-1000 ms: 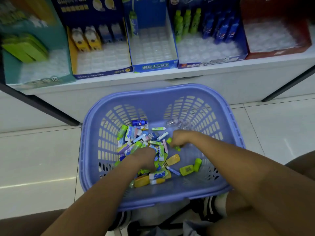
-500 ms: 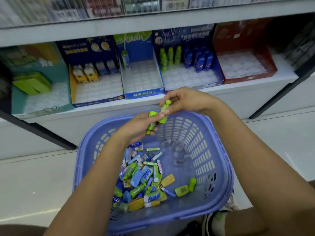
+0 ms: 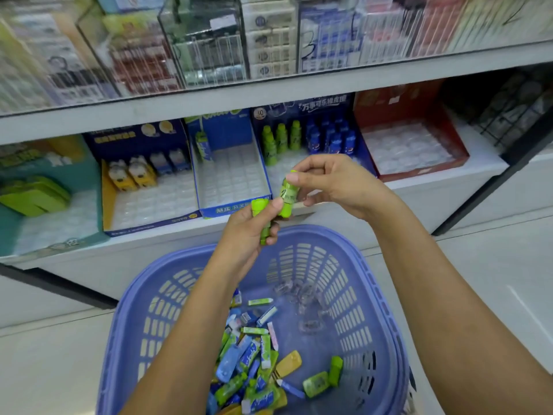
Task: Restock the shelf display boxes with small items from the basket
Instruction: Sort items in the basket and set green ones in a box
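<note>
- Right hand (image 3: 338,184) is pinching an upright green bottle (image 3: 289,193), nearer the blue display box (image 3: 299,163) directly behind.
- Left hand (image 3: 248,232) is gripping another green item (image 3: 259,208).

one head-worn wide-angle view looked forward and steeply down from close above the purple basket (image 3: 386,319) on the floor, facing the shelf (image 3: 434,187) front. both forearms ran up from the bottom edge; the shelf's upper tier crossed the top edge, blurred and bowed by the lens.

Two green bottle-shaped items (image 3: 288,193) held above purple basket (image 3: 386,310), display boxes (image 3: 233,187) part-filled
</note>
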Demonstrator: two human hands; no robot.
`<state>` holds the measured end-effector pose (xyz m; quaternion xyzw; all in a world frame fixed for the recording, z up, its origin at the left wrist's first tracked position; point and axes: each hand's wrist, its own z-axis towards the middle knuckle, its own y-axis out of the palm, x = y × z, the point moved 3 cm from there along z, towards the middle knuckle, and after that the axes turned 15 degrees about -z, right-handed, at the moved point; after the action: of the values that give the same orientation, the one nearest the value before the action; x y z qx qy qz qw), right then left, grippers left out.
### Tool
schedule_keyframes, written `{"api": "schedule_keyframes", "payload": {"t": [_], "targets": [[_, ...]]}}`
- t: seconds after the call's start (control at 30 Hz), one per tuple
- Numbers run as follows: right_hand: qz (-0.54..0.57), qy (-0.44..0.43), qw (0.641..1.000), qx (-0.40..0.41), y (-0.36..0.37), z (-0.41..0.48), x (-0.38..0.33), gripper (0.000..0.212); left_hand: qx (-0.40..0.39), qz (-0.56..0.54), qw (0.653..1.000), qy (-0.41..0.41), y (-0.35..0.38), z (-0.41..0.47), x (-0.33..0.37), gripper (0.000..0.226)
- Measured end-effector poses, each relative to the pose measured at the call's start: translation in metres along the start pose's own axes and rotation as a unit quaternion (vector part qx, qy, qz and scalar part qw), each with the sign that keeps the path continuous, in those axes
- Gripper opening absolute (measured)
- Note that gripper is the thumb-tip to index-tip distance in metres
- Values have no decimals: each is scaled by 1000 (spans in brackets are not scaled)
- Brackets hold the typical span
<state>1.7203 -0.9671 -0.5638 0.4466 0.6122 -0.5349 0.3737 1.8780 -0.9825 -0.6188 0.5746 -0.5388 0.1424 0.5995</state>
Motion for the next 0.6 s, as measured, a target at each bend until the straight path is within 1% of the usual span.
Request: {"api": "schedule_keyframes", "payload": {"t": [0.07, 0.13, 0.2, 0.23, 0.3, 0.37, 0.4, 0.47, 0.6], "targets": [[-1, -3, 1000, 15, -3, 2, -1, 11, 17, 29, 999, 34, 0, 4, 3, 13], [-13, -6, 999, 35, -4, 5, -3, 17, 26, 52, 997, 52, 1, 6, 6, 14], [-53, -24, 995, 84, -8, 12, -7, 21, 42, 67, 996, 49, 2, 9, 7, 17], [-98, -41, 986, 125, -12, 17, -10, 21, 56, 75, 995, 39, 3, 10, 8, 20], [-219, -77, 950, 210, -25, 32, -17, 23, 81, 62, 995, -6, 3, 13, 9, 28], [-302, -96, 916, 247, -35, 53, -20, 25, 91, -26, 994, -52, 4, 15, 11, 33], [-325, -94, 908, 248, -38, 64, -18, 26, 92, -74, 991, -63, 4, 15, 12, 34], [-354, -79, 902, 233, -39, 86, -13, 26, 91, -132, 985, -64, 3, 14, 15, 33], [-409, -71, 895, 165, -31, 111, -5, 31, 84, -153, 983, -47, -6, 14, 24, 35]]}}
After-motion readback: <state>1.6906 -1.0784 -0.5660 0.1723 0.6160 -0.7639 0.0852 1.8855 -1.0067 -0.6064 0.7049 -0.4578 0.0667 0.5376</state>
